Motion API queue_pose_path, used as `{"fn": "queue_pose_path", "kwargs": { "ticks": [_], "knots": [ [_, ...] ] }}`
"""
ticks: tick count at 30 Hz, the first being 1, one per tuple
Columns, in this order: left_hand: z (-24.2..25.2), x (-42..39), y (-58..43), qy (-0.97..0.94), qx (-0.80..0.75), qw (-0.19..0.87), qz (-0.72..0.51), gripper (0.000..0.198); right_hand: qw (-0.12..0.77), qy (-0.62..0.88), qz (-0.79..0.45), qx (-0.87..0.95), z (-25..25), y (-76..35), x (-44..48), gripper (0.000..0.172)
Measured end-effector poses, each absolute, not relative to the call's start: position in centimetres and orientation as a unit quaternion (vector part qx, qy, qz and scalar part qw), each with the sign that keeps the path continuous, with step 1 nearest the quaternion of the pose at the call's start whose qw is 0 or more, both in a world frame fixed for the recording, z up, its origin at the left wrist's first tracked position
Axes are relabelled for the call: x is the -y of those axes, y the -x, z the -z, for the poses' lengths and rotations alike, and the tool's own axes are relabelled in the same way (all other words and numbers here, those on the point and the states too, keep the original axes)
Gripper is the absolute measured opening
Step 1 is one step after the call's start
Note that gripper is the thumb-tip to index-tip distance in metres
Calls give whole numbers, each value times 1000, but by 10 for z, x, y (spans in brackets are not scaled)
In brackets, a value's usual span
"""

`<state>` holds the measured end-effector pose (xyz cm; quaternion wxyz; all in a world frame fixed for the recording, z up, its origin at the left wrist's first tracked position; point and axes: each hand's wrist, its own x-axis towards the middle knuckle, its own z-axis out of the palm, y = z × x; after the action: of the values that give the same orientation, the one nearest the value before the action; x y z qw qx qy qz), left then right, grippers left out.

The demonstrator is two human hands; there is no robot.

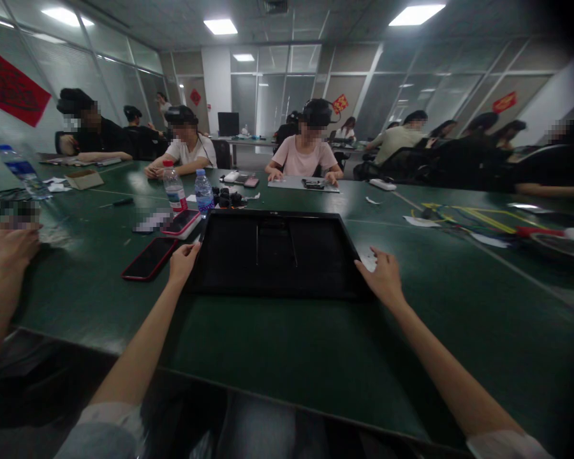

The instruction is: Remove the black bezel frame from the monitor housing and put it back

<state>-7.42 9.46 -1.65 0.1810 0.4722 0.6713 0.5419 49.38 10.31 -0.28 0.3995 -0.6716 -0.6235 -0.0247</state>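
A large black flat panel, like a monitor lying on its face, rests on the green table in front of me. My left hand grips its left edge, fingers curled over the rim. At the panel's right edge is my right hand, fingers bent and touching the rim. Both arms reach forward over the table.
A red-cased phone lies just left of my left hand, with another phone and two water bottles behind it. Coloured cables lie at right. Another person's hand rests at far left. Several people sit across the table.
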Motion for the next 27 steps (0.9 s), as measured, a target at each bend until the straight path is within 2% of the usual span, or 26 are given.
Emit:
{"fn": "queue_pose_path", "kwargs": {
  "ticks": [2,5,10,13,18,24,27],
  "knots": [
    [15,-93,74,-474,-666,192,-543,50,402,682,-104,602,5,-501,-119,82],
    [14,-92,74,-465,-669,208,-541,52,424,620,-288,594,6,-497,-135,81],
    [18,-98,78,-470,-691,166,-524,49,476,552,-411,548,8,-488,-140,75],
    [22,-103,80,-476,-684,151,-531,43,483,558,-422,526,8,-492,-132,79],
    [28,-105,79,-468,-665,196,-548,48,505,584,-374,513,9,-518,-111,84],
    [25,-101,75,-469,-656,218,-550,49,576,633,-320,405,13,-585,-84,67],
    [22,-98,73,-471,-654,221,-549,49,606,682,-219,346,17,-621,-76,65]
  ]
}}
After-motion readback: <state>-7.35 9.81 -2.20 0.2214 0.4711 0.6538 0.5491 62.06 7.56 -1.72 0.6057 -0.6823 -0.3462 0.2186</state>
